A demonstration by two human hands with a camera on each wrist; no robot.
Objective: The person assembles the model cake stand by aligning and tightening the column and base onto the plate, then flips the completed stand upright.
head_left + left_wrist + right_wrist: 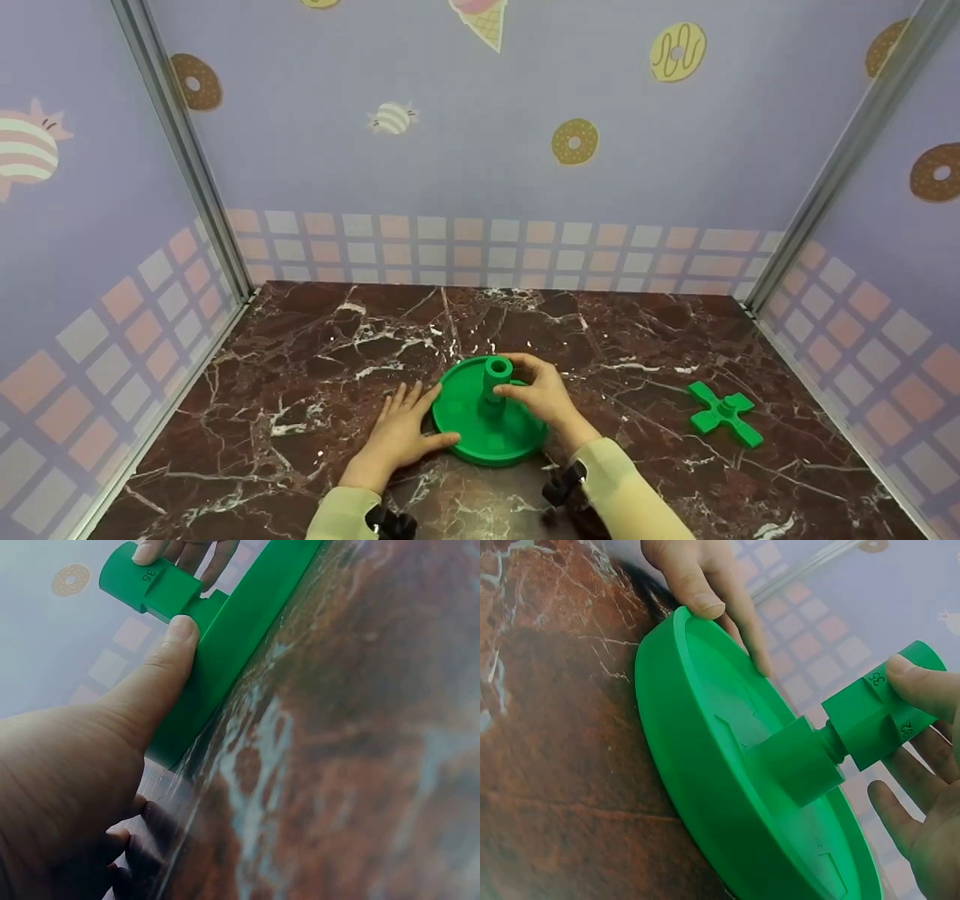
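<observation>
Round green dish (461,416), rimmed, flat on the near middle of the dark marbled table (300,375); left hand (405,429), fingers straight and spread, thumb resting on the near-left rim. Green cylinder (493,380), upright, its neck at the dish's central socket (799,763), pinched by the right hand (547,391). Green cross-shaped piece (725,412), well apart at right.

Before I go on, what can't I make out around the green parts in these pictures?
- Right wrist view: the inside of the joint under the green post, hidden by the socket wall.
- Right wrist view: part of the right hand, cut off by the right edge.
- Left wrist view: fine tabletop detail, blurred.
- Head view: the underside of the cross piece, hidden by its own upper side.
</observation>
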